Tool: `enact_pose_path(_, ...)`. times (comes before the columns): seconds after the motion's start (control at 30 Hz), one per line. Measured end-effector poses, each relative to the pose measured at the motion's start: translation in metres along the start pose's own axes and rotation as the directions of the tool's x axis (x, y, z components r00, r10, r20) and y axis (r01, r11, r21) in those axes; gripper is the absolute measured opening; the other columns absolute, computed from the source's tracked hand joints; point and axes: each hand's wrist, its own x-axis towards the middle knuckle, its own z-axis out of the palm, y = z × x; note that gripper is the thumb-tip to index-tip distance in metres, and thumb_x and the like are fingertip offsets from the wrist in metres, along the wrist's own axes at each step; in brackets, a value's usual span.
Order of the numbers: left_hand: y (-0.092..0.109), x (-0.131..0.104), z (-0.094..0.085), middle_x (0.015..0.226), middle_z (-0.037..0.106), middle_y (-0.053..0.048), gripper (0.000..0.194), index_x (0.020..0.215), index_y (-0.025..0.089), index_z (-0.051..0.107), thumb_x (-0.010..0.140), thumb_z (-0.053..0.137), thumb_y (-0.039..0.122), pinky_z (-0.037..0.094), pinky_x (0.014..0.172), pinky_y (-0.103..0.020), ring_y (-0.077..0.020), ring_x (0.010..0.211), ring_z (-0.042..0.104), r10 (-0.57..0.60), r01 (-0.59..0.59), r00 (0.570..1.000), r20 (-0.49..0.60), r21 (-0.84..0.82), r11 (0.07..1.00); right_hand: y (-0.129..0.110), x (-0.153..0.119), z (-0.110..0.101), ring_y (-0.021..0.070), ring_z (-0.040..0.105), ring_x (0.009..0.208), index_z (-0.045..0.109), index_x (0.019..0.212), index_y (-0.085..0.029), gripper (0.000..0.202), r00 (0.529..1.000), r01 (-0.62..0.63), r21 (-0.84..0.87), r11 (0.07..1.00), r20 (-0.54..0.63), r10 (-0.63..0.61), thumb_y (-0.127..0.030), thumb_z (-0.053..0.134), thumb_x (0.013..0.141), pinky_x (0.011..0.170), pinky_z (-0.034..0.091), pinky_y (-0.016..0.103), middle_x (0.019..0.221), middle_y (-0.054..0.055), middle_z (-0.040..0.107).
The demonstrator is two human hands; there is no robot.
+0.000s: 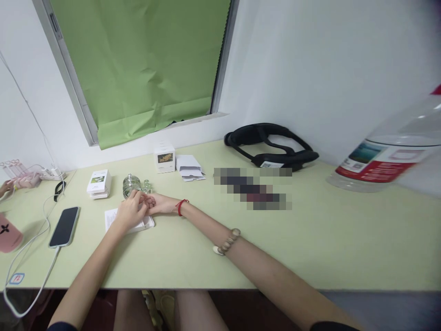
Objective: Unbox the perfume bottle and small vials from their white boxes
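Observation:
My left hand and my right hand meet over a flat white box on the table. The fingers of both are curled and pressed together at one spot. Whatever lies between them is too small or hidden to make out. Just behind the hands stands a round, clear glass jar with a knobbed lid. Several small clear glass pieces sit beside it on the right. A white sheet or flap shows at the left end of the flat box, partly under my left hand.
White boxes stand at the left and back, near an opened white carton. A black headset lies by the wall; a large plastic bottle is right. Left are a charging phone, its white cable and a pink cup.

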Motion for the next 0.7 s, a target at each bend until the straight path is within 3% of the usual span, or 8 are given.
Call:
enact_pose_path(0.27,-0.003,0.001,0.002,0.112,0.059,-0.005,0.020,0.103,0.022,0.052,0.089,0.038,0.021,0.043,0.066,-0.027,-0.0181,0.088,0.062,-0.014,0.014,1.000,0.008,-0.014,1.000,-0.001,0.001,-0.004,0.0072,0.050,0.064,0.053,0.082,-0.015,0.035,1.000,-0.006,0.006,1.000,0.006,0.006,-0.027,0.076,0.059,0.066,0.041,0.024,0.066,-0.007,0.053)
enact_pose_path(0.7,-0.005,0.001,-0.001,0.110,0.061,-0.004,0.022,0.103,0.022,0.054,0.090,0.037,0.021,0.044,0.067,-0.027,-0.0174,0.087,0.062,-0.046,0.045,0.999,-0.025,-0.023,0.999,-0.003,-0.003,-0.016,0.0044,0.042,0.058,0.056,0.089,-0.014,0.048,0.998,-0.062,0.065,0.996,-0.018,0.063,-0.036,0.082,0.054,0.059,0.034,0.021,0.061,-0.010,0.047)
